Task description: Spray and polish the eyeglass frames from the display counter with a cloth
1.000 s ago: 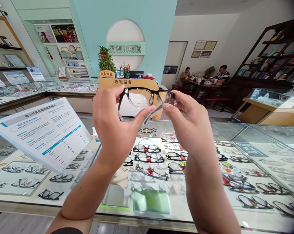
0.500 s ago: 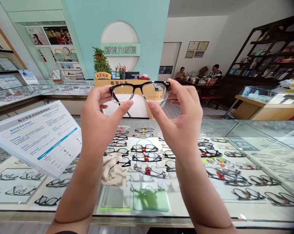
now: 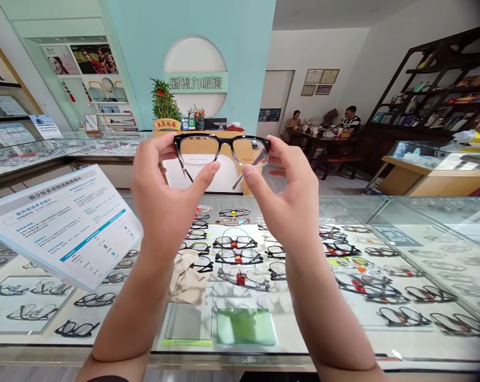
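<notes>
A pair of eyeglasses (image 3: 225,141) with a black upper rim and clear lower rims is held up above the glass counter. My left hand (image 3: 164,185) grips its left end, fingers behind and thumb near the lower rim. At the opposite end my right hand (image 3: 285,188) pinches the frame in the same way. Both temples hang behind the lenses, partly seen through and below them. Under my left wrist, a crumpled beige cloth (image 3: 188,278) lies on the counter beside a green flat piece (image 3: 246,326).
Rows of eyeglass frames (image 3: 238,257) fill the glass display counter (image 3: 200,361). A printed sign (image 3: 70,223) stands at the left. Beyond are a cash desk (image 3: 216,178) with a potted plant (image 3: 165,103) and two people (image 3: 349,122) seated at a dark table.
Both hands have shifted slightly left with the eyeglasses. The eyeglasses have turned a little, so the temples show at a different angle behind the lenses.
</notes>
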Demonstrator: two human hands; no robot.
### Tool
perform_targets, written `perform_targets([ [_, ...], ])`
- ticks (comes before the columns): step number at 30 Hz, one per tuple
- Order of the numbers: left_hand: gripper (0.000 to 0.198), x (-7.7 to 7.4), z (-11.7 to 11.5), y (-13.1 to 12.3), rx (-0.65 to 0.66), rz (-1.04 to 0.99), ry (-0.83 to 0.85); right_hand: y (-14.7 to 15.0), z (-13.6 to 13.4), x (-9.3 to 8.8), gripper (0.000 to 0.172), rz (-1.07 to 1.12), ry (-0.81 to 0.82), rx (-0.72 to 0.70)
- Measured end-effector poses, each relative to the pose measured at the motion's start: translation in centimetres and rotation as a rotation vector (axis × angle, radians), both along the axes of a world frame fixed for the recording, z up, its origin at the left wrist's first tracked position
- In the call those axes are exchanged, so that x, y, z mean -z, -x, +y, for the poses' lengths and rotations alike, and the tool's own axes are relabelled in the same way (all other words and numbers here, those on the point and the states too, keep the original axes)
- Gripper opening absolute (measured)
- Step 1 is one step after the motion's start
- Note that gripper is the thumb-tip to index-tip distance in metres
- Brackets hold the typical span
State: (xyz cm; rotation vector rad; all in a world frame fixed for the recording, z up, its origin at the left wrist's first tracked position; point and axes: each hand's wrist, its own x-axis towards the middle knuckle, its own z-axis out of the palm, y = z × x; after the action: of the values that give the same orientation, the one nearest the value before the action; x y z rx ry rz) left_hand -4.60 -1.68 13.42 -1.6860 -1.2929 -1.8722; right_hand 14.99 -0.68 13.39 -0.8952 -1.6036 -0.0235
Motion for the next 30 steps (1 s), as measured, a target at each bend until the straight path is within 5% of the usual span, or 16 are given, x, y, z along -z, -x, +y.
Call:
perform_targets([
  [7, 0.065, 0.4, 0.0, -0.6, 0.026, -0.031, -0.05, -0.6, 1.4, 0.8, 0.052, 0.003, 0.01, -0.065],
  [19, 0.08, 1.5, 3.4, 0.7, 0.309, -0.035, -0.192, 0.2, 1.5, 1.0, 0.056, 0.081, -0.308, -0.079],
  [30, 0.078, 1.8, 5.3, 0.6, 0.443, -0.062, -0.182, 0.7, 1.2, 0.6, 0.032, 0.316, -0.39, -0.172],
])
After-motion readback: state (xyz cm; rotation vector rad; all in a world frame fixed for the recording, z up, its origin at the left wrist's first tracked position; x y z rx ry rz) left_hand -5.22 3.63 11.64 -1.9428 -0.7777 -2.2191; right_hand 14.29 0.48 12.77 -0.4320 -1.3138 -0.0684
